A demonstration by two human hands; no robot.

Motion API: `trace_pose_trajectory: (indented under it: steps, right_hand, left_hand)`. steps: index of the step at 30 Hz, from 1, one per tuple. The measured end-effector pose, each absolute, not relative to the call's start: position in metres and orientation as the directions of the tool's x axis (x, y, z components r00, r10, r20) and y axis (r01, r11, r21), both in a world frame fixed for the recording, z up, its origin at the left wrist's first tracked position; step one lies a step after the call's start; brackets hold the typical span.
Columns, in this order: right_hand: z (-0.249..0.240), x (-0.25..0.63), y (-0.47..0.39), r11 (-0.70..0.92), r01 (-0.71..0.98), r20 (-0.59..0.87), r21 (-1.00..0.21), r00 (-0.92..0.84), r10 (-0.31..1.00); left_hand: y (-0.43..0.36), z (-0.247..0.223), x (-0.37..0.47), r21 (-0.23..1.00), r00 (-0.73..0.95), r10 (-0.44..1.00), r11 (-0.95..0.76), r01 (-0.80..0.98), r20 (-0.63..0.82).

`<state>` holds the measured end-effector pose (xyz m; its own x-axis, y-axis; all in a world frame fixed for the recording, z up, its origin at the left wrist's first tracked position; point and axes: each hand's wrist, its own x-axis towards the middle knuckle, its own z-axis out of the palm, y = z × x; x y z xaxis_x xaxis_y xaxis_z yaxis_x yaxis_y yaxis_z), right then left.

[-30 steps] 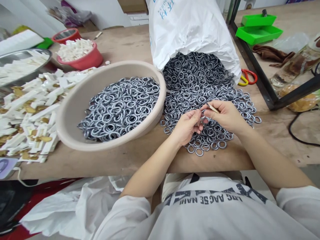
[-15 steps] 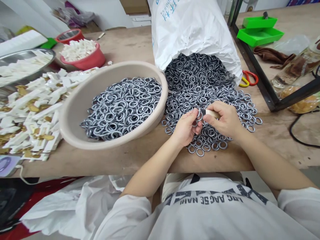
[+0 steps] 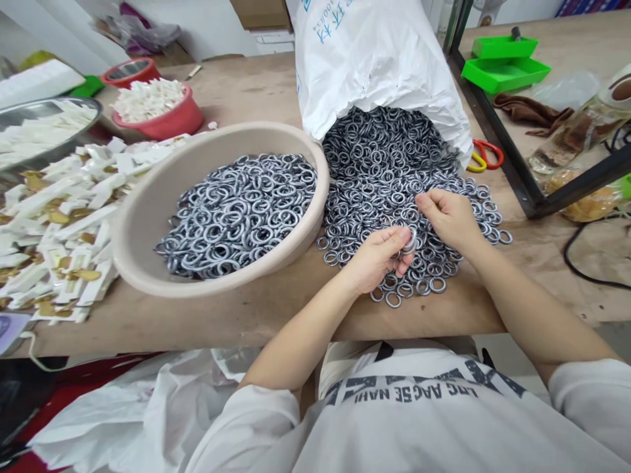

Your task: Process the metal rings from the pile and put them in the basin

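Observation:
My left hand (image 3: 378, 258) pinches a grey ring (image 3: 411, 242) between thumb and fingers, low over a spread of loose rings (image 3: 365, 209). To its right, my right hand (image 3: 449, 220) is closed above the same rings, thumb against the fingers; what it holds, if anything, is hidden. The two hands are apart. Behind them, more rings spill from the mouth of a white sack (image 3: 374, 52). Left of my hands, a beige basin (image 3: 142, 263) holds a heap of similar grey rings.
White and gold pieces (image 3: 73, 223) lie piled at the left, near a red bowl (image 3: 172, 121) of white parts. Scissors (image 3: 486, 156), a dark metal frame (image 3: 507, 157) and green trays (image 3: 507, 73) are at the right. A glass bottle (image 3: 566, 141) stands beyond the frame.
My right hand has moved away from my left hand and slightly up; the pale, dark-tipped object it held is out of sight. The left hand has shifted right and down, still pinching a ring.

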<state>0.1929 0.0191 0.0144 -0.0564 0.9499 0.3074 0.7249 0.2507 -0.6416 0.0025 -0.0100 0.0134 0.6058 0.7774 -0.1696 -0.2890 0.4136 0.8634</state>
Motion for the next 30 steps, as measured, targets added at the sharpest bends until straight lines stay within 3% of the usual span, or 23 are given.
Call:
trace_pose_trajectory:
  steps: [3, 9, 12, 15, 19, 21, 26, 30]
  right_hand:
    - [0.011, 0.195, 0.032, 0.202, 0.773, 0.276, -0.601, -0.036, 0.961]
    - [0.01, 0.171, 0.068, 0.169, 0.957, 0.203, -0.235, -0.121, 0.972]
    - [0.007, 0.169, 0.084, 0.163, 0.974, 0.163, -0.158, -0.137, 0.977]
    - [0.009, 0.176, 0.086, 0.188, 0.945, 0.186, -0.268, -0.141, 0.972]
    - [0.014, 0.173, 0.054, 0.25, 0.699, 0.241, -0.67, -0.113, 0.964]
    - [0.013, 0.161, 0.032, 0.274, 0.53, 0.294, -0.802, -0.049, 0.955]
    - [0.007, 0.133, 0.002, 0.243, 0.279, 0.273, -0.929, 0.072, 0.959]
    - [0.012, 0.133, 0.004, 0.21, 0.121, 0.198, -0.97, -0.106, 0.974]
  left_hand:
    - [0.0, 0.01, -0.006, 0.883, 0.545, 0.822, 0.369, -0.291, -0.164]
    - [0.021, 0.006, -0.03, 0.934, 0.41, 0.904, 0.244, -0.261, -0.122]
    - [0.026, 0.008, -0.036, 0.94, 0.406, 0.907, 0.226, -0.256, -0.108]
    - [0.028, 0.009, -0.038, 0.91, 0.371, 0.919, 0.263, -0.32, -0.135]
    - [0.025, 0.012, -0.031, 0.816, 0.348, 0.911, 0.367, -0.446, -0.22]
    - [0.02, 0.014, -0.024, 0.776, 0.366, 0.895, 0.414, -0.475, -0.254]
    - [0.006, 0.012, -0.005, 0.812, 0.313, 0.914, 0.38, -0.444, -0.256]
    - [0.003, 0.006, -0.001, 0.886, 0.24, 0.957, 0.251, -0.391, -0.165]
